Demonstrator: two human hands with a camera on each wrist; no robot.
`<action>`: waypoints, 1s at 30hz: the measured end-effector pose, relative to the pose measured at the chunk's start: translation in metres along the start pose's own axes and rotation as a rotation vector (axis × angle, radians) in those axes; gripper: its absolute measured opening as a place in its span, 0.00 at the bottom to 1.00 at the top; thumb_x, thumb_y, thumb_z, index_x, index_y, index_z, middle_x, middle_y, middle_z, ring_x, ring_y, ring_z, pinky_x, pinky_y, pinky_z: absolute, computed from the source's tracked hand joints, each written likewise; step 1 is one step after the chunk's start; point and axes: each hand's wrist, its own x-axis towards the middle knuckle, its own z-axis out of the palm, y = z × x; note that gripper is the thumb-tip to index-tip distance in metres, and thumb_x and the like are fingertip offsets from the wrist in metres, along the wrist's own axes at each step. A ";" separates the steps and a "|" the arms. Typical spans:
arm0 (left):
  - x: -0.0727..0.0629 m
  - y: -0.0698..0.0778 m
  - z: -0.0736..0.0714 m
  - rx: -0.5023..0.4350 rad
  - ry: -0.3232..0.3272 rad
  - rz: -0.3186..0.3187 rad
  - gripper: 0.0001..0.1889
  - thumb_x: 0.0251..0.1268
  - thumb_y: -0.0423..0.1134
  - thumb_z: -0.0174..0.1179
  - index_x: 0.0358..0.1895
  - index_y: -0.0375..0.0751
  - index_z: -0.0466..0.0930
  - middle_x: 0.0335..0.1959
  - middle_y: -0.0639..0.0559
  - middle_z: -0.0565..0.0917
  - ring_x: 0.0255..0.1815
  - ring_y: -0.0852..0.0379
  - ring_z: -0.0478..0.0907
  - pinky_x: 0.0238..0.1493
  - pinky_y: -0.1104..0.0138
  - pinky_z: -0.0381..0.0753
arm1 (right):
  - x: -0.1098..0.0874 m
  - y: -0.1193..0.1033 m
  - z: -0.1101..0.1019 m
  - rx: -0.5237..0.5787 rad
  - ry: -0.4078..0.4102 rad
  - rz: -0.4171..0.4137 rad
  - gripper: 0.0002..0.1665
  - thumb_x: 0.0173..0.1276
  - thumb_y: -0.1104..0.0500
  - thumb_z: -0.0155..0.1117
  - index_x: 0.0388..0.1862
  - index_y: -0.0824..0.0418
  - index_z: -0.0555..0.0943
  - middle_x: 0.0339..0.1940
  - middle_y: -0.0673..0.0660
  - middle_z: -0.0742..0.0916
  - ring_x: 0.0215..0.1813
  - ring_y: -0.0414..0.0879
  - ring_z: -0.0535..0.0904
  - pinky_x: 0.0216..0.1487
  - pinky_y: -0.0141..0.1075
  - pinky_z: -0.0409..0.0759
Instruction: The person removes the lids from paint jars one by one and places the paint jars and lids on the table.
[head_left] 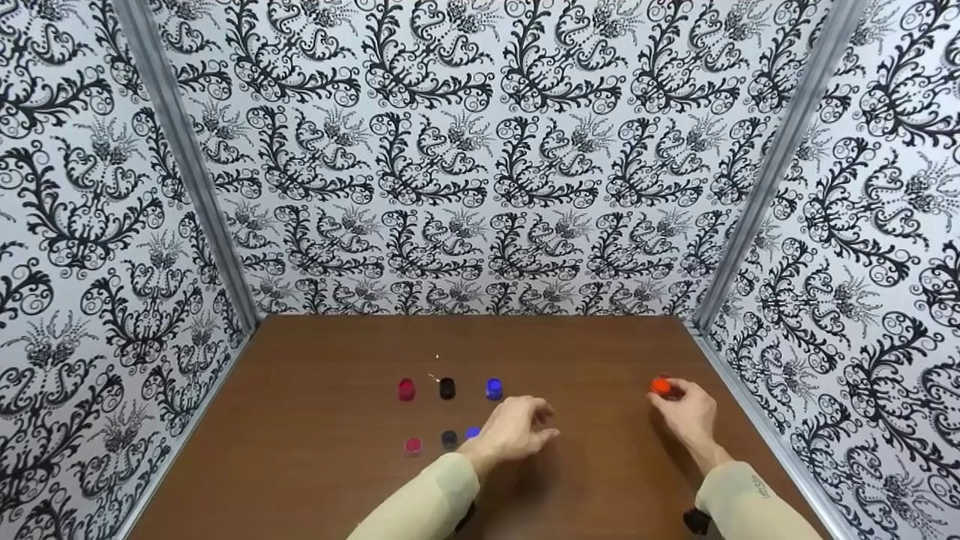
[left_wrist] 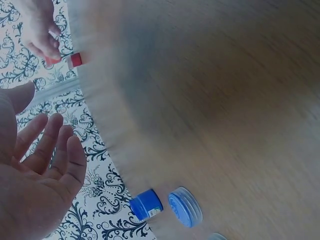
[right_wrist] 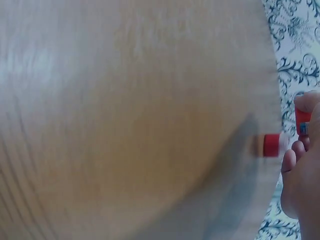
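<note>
My right hand [head_left: 688, 412] pinches a small orange-red paint jar [head_left: 661, 387] between thumb and fingers at the right of the table. In the right wrist view, another red jar [right_wrist: 272, 145] stands on the wood close by the held jar. My left hand [head_left: 517, 429] hovers over the middle, fingers loosely bent and holding nothing. Beyond it stands a blue paint jar [head_left: 493, 388], while a blue lid [head_left: 472, 433] lies partly covered by this hand. The left wrist view shows the blue jar [left_wrist: 146, 204] and the clear-rimmed blue lid [left_wrist: 185, 207] side by side.
Left of the blue jar stand a black jar [head_left: 447, 388] and a crimson jar [head_left: 406, 389]. Nearer me lie a dark lid [head_left: 448, 439] and a crimson lid [head_left: 413, 446]. Patterned panels [head_left: 480, 187] with metal posts enclose the brown table [head_left: 315, 420] on three sides.
</note>
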 end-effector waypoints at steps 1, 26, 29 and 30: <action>0.001 0.000 -0.001 -0.001 0.004 0.003 0.16 0.74 0.48 0.75 0.57 0.43 0.91 0.48 0.50 0.94 0.48 0.54 0.91 0.50 0.68 0.89 | 0.000 -0.004 0.001 0.011 0.006 -0.012 0.26 0.62 0.56 0.84 0.56 0.67 0.92 0.49 0.70 0.95 0.53 0.67 0.91 0.62 0.55 0.83; 0.011 0.006 -0.010 -0.110 0.099 -0.021 0.18 0.74 0.45 0.76 0.61 0.44 0.90 0.50 0.47 0.95 0.51 0.49 0.92 0.55 0.66 0.90 | -0.018 -0.063 0.022 0.210 -0.170 -0.169 0.25 0.58 0.64 0.91 0.54 0.66 0.93 0.42 0.66 0.96 0.38 0.45 0.91 0.41 0.20 0.81; 0.011 0.007 -0.010 -0.111 0.097 -0.022 0.17 0.74 0.45 0.75 0.61 0.44 0.90 0.50 0.47 0.95 0.51 0.48 0.92 0.54 0.66 0.90 | -0.022 -0.068 0.025 0.253 -0.179 -0.186 0.25 0.57 0.66 0.91 0.54 0.66 0.94 0.42 0.66 0.97 0.38 0.47 0.93 0.42 0.20 0.82; 0.011 0.007 -0.010 -0.109 0.098 -0.022 0.17 0.74 0.45 0.75 0.61 0.45 0.90 0.49 0.47 0.95 0.51 0.48 0.92 0.54 0.67 0.90 | -0.024 -0.070 0.026 0.263 -0.181 -0.189 0.25 0.57 0.66 0.91 0.53 0.65 0.94 0.42 0.66 0.97 0.38 0.47 0.93 0.42 0.21 0.83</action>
